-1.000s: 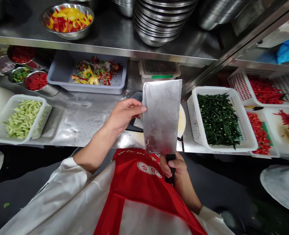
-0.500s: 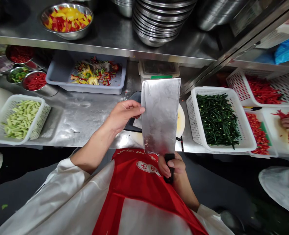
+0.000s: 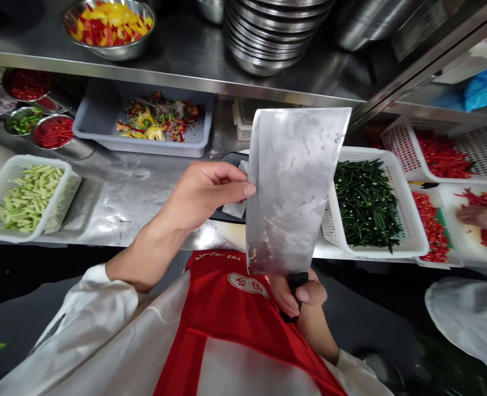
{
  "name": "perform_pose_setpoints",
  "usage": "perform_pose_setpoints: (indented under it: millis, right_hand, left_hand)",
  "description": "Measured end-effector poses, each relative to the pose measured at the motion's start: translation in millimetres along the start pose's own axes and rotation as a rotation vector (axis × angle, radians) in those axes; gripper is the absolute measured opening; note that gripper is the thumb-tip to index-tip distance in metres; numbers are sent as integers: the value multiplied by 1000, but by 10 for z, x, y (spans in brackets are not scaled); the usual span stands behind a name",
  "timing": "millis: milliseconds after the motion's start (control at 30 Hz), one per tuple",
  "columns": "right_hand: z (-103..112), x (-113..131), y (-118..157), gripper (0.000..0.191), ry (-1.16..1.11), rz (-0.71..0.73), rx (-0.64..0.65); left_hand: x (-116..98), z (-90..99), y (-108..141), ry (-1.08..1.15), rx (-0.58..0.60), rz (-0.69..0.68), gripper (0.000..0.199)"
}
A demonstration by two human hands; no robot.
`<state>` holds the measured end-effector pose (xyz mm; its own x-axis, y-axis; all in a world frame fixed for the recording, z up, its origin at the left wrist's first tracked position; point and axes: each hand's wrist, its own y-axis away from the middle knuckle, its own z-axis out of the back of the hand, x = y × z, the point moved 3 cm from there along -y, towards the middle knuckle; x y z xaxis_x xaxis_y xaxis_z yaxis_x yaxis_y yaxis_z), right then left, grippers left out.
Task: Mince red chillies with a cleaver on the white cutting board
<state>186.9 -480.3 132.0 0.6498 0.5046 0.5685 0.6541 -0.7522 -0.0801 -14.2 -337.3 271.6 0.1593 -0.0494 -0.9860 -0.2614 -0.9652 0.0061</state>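
Basket of white plastic [image 3: 64, 206] holds pale-green cut pieces [image 3: 31, 201] on steel tabletop [image 3: 113, 195] | left hand [image 3: 193, 201], thumb and finger clamped on edge of broad rectangular steel cleaver [image 3: 293, 192], blade up | right hand [image 3: 311, 294] clamped around black handle [image 3: 297, 280] | dark-green pods [image 3: 367, 203] in white perforated tub [image 3: 417, 236]

Cool light from above glares white on the desk [image 3: 115, 192] at centre left and shines softly on the blade [image 3: 293, 187]. The lower corners sink into shadow. The wide view bends toward its edges; the upper right looks soft.
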Motion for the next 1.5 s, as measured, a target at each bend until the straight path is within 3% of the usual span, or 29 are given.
perform_pose_setpoints:
  millis: [167, 267, 567, 733, 967, 1300, 1500]
  right_hand:
    - [-83, 105, 1, 19, 26, 33, 109]
    - [-141, 172, -22, 21, 76, 81, 111]
    - [-323, 354, -131, 17, 79, 419, 166]
    - [-396, 414, -169, 14, 92, 418, 235]
    - [-428, 387, -106, 8, 52, 403, 187]
    - [-284, 339, 17, 24, 168, 276, 203]
    - [-214, 293, 97, 16, 108, 287, 231]
  left_hand:
    - [-251, -163, 25, -42, 52, -60, 21]
    - [-372, -243, 38, -66, 74, -80, 20]
    - [-526, -435, -34, -83, 150, -130, 19]
    - [-621, -500, -42, -101, 153, -179, 13]
    - [-646, -542, -1, -85, 128, -229, 13]
    - [-636, -569, 58, 25, 149, -197, 17]
    - [-622, -575, 68, 107, 150, -173, 20]
